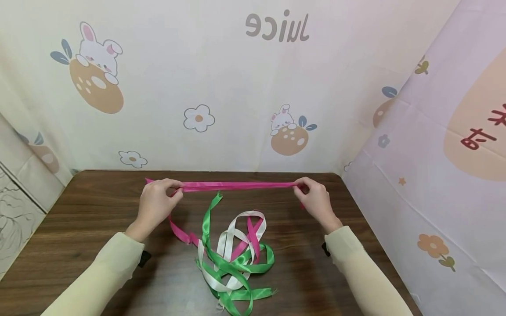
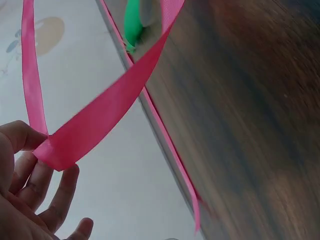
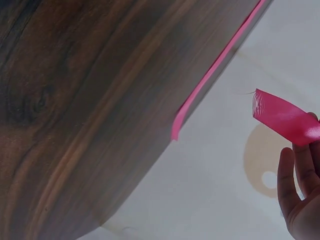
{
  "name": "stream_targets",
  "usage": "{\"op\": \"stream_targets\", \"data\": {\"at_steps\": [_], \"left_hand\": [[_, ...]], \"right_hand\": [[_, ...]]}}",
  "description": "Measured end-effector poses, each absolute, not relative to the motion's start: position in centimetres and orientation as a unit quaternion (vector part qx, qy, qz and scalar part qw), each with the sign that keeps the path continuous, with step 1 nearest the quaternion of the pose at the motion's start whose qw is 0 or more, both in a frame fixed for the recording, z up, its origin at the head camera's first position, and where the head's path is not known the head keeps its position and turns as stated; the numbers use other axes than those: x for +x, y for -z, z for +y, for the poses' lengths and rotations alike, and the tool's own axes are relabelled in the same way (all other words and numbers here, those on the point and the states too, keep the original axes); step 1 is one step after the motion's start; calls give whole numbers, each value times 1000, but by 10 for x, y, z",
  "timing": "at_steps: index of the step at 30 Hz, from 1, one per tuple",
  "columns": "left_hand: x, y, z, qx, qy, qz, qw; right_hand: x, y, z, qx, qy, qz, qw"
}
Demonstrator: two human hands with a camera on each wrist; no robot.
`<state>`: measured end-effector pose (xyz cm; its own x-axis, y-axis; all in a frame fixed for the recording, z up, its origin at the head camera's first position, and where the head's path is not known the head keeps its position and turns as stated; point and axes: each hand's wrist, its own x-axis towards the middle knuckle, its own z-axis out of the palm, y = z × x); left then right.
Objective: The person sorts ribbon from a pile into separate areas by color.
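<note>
A pink ribbon [image 1: 272, 185] is stretched straight across the middle of the head frame, its long axis running left to right, pinched by the left hand [image 1: 156, 199] and the right hand [image 1: 316, 199]. In the right wrist view, its cut end is pointed left. "Juice" is lettered in mirror image on the backdrop [image 1: 237, 70], upper centre. A second pink strip [image 3: 176, 129] is laid along the far edge of the counter [image 1: 300, 276]; dark wood is seen either side of the tangled ribbons [image 1: 241, 265], lower centre.

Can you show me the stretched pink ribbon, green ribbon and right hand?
Pink ribbon [image 1: 237, 186]: head view, middle of the stretched span.
Green ribbon [image 1: 237, 266]: head view, a band within the tangle.
Right hand [image 1: 316, 200]: head view, back of hand.
</note>
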<state>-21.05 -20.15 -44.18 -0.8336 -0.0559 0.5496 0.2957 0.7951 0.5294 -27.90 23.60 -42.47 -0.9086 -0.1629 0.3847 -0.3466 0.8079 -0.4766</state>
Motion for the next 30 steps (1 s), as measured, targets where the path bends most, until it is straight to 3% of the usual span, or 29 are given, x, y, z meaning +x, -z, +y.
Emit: {"op": "stream_targets", "data": {"at_steps": [30], "left_hand": [[-227, 469, -267, 21, 325, -923, 203]], "right_hand": [[-312, 445, 263, 49, -274, -955, 102]]}}
